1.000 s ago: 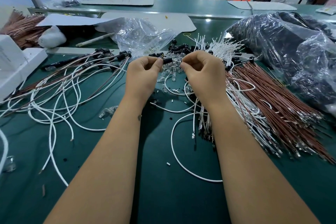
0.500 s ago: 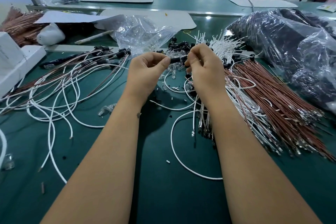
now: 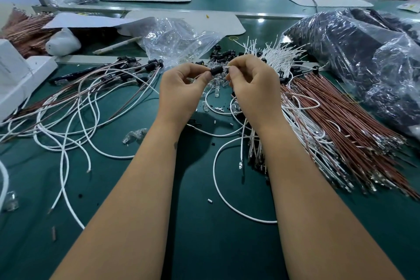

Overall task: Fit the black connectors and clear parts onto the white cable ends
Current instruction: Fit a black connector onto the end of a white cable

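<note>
My left hand (image 3: 181, 91) pinches a small black connector (image 3: 216, 70) between thumb and forefinger, held above the green table. My right hand (image 3: 252, 88) pinches the connector's other end, where a clear part (image 3: 226, 68) shows at its fingertips. A white cable (image 3: 227, 200) loops on the table below my right wrist. A heap of loose clear parts (image 3: 217, 85) and black connectors (image 3: 221, 55) lies just behind and under my hands. Whether the cable end is inside the connector is hidden by my fingers.
Finished white and brown cables with black ends (image 3: 95, 88) spread to the left. A thick bundle of white and brown wires (image 3: 329, 129) lies to the right. Plastic bags (image 3: 363, 57) stand at the back right, a clear bag (image 3: 177, 38) at the back centre, white boxes (image 3: 20, 77) on the left.
My hands have stayed close together over the parts heap. The right hand's fingertips now meet the connector end with a clear part; earlier the right hand gripped higher over it.
</note>
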A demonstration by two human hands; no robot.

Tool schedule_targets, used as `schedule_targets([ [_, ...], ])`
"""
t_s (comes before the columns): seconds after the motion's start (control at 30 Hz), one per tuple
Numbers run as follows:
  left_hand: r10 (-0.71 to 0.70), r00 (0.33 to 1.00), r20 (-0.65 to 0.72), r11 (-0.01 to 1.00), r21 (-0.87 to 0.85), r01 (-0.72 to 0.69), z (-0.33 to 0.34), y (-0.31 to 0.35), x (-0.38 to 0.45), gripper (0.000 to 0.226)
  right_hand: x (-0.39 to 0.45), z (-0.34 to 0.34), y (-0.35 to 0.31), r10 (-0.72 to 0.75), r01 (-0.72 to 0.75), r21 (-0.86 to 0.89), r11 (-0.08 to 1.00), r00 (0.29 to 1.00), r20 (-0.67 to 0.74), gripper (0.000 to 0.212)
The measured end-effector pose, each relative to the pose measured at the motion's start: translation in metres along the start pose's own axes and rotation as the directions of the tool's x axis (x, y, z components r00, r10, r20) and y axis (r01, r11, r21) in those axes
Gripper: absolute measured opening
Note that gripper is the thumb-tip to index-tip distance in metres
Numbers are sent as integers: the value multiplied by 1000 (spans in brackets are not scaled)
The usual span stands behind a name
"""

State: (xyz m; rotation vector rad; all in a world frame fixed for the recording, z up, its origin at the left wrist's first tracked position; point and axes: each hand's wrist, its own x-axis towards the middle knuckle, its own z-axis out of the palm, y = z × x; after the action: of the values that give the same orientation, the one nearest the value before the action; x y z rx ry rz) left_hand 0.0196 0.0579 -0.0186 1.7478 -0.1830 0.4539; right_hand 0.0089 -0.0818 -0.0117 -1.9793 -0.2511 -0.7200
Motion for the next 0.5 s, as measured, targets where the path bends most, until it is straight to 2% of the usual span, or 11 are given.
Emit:
schedule_targets([
  [0.17,5,1000,-11,1000,19,-5,1,-2,1,15,1,1,3,-41,40,-64,997,999,-17,5],
  [0.4,123,992,7,983,136,-122,4,-2,-4,6,-1,2,3,-39,38,-77,996,999,-17,10],
  [0.5,117,992,44,982,142,-122,5,0,-5,7,-1,2,4,-34,34,-80,996,999,-5,9],
])
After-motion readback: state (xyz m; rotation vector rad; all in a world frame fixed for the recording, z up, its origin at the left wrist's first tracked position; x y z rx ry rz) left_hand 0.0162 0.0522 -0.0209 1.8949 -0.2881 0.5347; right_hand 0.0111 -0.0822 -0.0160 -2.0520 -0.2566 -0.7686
